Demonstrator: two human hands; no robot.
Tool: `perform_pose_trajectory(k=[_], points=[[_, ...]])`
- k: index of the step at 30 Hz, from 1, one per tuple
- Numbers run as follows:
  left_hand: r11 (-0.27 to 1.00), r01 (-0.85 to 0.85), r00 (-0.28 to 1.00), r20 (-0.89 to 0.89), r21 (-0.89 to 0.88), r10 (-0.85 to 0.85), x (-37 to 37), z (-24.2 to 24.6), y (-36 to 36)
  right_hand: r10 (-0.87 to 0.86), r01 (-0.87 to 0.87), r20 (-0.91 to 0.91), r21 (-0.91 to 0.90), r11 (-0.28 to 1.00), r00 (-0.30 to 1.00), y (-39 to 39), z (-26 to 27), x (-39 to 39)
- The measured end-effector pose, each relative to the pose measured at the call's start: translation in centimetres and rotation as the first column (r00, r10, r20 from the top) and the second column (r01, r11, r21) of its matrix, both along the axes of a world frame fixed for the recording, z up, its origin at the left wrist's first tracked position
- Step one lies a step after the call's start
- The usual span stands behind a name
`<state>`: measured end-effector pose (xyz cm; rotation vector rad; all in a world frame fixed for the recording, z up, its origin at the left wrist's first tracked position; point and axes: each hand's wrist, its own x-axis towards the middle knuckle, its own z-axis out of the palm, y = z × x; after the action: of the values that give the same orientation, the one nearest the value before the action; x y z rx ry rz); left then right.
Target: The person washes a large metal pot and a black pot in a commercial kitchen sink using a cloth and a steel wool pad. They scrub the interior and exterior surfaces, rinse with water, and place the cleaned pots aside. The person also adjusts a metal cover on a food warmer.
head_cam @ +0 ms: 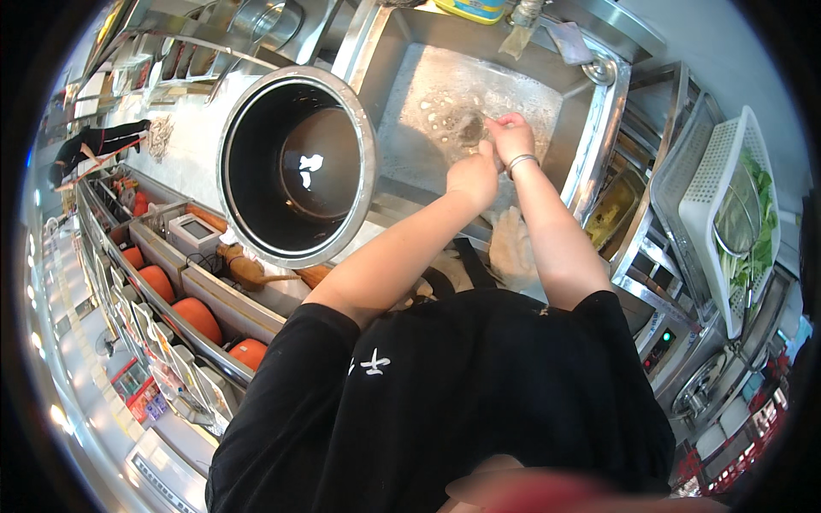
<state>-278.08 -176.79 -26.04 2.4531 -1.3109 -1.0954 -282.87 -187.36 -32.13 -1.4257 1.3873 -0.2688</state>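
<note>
My left hand [474, 178] and my right hand [513, 136] are close together over a stainless steel sink [401, 154]. The fingers of both are curled in. A thin, small piece may be between my right fingertips, but it is too small to make out. A dark round patch [471, 130], perhaps a drain or a scouring pad, lies just beyond them among suds on the wet sink bottom. Left of the sink stands a large deep pot [253, 173] with a black inside, a steel rim and brownish liquid at its bottom. A metal bracelet [523, 163] circles my right wrist.
A cloth-wrapped tap [523, 29], a yellow container [474, 8] and a pale cloth [569, 42] line the sink's far side. To the right, a white perforated basket [699, 186] holds leafy greens and a mesh strainer [737, 208]. At far left, a person [96, 144] holds a mop.
</note>
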Motion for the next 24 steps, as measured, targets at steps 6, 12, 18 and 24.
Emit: perform_pose_trajectory(k=[6,12,18,24], points=[[0.925,-0.346,0.606,-0.714,0.159,0.35,3.9,2.8,0.0,0.525,-0.502,0.472,-0.186,0.845,0.709,-0.7,7.8,-4.8],[0.976,-0.027,0.026,-0.976,0.215,0.215,6.8,10.2,-1.0,0.784,-0.538,-0.31,-0.843,0.035,0.538,-3.5,15.2,-5.8],[0.983,0.171,0.88,-0.439,-0.063,-0.181,6.8,12.1,-3.9,0.743,-0.808,-0.502,-0.582,0.089,0.443,-4.2,15.9,-2.5],[0.892,0.45,0.839,0.359,-0.035,-0.409,6.5,11.2,-4.4,0.767,-0.845,-0.398,-0.412,0.341,0.504,-3.5,14.4,-1.4]])
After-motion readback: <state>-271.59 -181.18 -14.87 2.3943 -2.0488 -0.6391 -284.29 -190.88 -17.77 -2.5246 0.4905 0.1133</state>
